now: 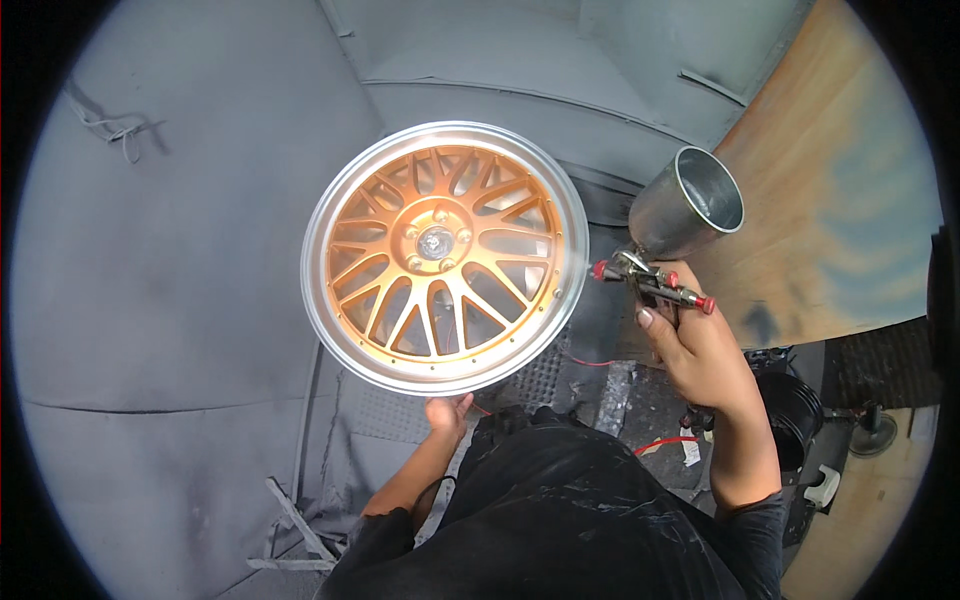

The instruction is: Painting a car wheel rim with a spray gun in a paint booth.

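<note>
In the head view, the lower rim of an orange-and-silver wheel (pixel 412 225) is supported by the left hand (pixel 447 412); how far its fingers are spread cannot be told, as they are partly hidden by the rim. The handle of a spray gun (pixel 655 283) is gripped by the right hand (pixel 690 345), the thumb pressed along the handle's near side. An open metal cup (pixel 668 208) is mounted on the gun. The wheel is held above the floor (pixel 385 415), before the grey wall (pixel 190 260), its face turned to the camera. A narrow gap is left between the red nozzle and the wheel's right edge. The right side is bounded by a curved wooden panel (pixel 830 200).
</note>
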The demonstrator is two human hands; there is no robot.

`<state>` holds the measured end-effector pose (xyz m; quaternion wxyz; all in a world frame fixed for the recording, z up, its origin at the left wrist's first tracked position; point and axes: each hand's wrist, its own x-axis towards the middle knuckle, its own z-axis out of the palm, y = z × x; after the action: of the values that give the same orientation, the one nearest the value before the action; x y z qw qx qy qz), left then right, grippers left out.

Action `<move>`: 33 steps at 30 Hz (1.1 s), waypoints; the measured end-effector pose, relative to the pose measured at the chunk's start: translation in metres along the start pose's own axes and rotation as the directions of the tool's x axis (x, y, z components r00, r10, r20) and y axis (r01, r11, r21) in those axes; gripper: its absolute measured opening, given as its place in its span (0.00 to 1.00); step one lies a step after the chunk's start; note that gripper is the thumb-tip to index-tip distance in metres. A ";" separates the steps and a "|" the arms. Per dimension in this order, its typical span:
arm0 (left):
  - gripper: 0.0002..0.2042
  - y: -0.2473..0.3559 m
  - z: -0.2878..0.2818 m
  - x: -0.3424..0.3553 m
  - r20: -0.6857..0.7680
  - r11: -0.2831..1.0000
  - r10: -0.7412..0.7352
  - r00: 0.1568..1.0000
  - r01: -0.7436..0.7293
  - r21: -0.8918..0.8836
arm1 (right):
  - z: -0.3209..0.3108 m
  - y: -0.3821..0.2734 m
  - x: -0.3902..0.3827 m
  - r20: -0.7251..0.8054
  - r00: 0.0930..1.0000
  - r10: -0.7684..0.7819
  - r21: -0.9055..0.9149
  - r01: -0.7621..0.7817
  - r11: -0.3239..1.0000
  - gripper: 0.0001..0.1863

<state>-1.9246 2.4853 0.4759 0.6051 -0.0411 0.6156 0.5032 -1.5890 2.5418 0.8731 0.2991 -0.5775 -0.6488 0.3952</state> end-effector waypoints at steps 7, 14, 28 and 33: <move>0.14 0.018 -0.024 0.028 -0.011 0.989 0.131 0.991 -0.130 0.070 | -0.012 0.031 -0.011 -0.221 0.974 0.051 -0.183 -0.093 0.979 0.16; 0.20 0.032 -0.038 0.062 -0.042 0.967 0.247 0.968 -0.250 -0.056 | -0.009 0.026 -0.020 -0.189 0.981 -0.031 -0.253 -0.018 0.967 0.15; 0.21 -0.031 0.007 -0.007 0.001 0.989 -0.073 0.997 0.072 -0.127 | -0.010 0.048 -0.021 -0.122 0.991 -0.055 -0.238 0.025 0.971 0.17; 0.19 -0.017 0.006 -0.005 0.014 0.998 0.034 0.999 -0.033 -0.055 | -0.007 0.052 -0.019 -0.217 0.976 -0.023 -0.284 -0.041 0.958 0.18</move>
<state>-1.9083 2.4780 0.4717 0.5999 -0.0437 0.5975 0.5302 -1.5533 2.5258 0.8333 0.2799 -0.6575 -0.6598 0.2325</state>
